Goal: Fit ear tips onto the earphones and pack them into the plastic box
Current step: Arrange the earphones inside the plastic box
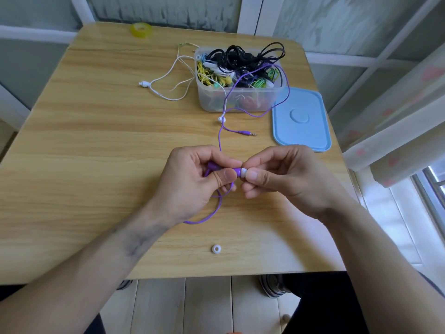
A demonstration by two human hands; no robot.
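Head view, near to far. Nearest the counter [96, 145] edge lies a loose white ear tip [216, 249], apart from both hands. Above it, the left hand [192, 179] pinches the purple earbud [234, 171] between thumb and curled fingers, its cable [212, 213] looping beneath the palm. The right hand [284, 174] pinches a second white ear tip [243, 172] against the earbud's nozzle; the tip appears at least partly seated, though how far cannot be told. To do this step well, the left hand should likely hold the earbud body rigid while the right presses the tip squarely along the nozzle axis, perhaps with a slight twist, until its collar closes evenly all round; a skewed push would probably fold the soft rim. Farther off, the purple cable runs past its jack plug [248, 133] and another white-tipped earbud [221, 119] into the clear plastic box [238, 97], which is heaped with tangled earphones. A blue lid [301, 121] lies just beside the box on the right, a white earphone [144, 84] trails to its left, and a yellow tape roll [141, 30] sits at the far edge.
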